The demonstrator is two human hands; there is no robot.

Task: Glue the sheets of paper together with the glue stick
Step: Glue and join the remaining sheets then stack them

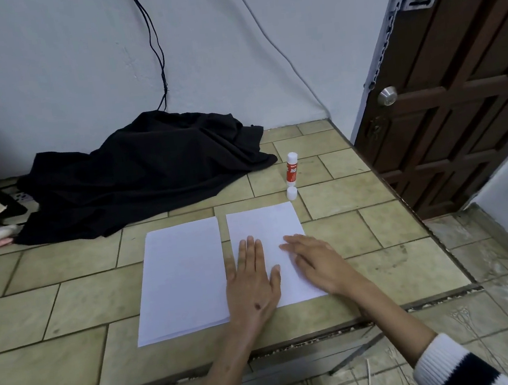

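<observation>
Two white paper sheets lie side by side on a tiled counter. My left hand (252,277) lies flat with straight fingers on the right sheet (264,223), near its left edge. My right hand (314,260) rests flat on the same sheet's right side, fingers pointing left. The left sheet (181,278) lies untouched; a second edge shows at its near side. Behind the right sheet stands a red and white glue stick (291,168), uncapped, with its white cap (292,193) just in front of it.
A crumpled black cloth (144,170) covers the back left of the tiled counter (69,311). The counter's right edge drops to a lower floor beside a brown door (463,86). Cables hang down the wall behind.
</observation>
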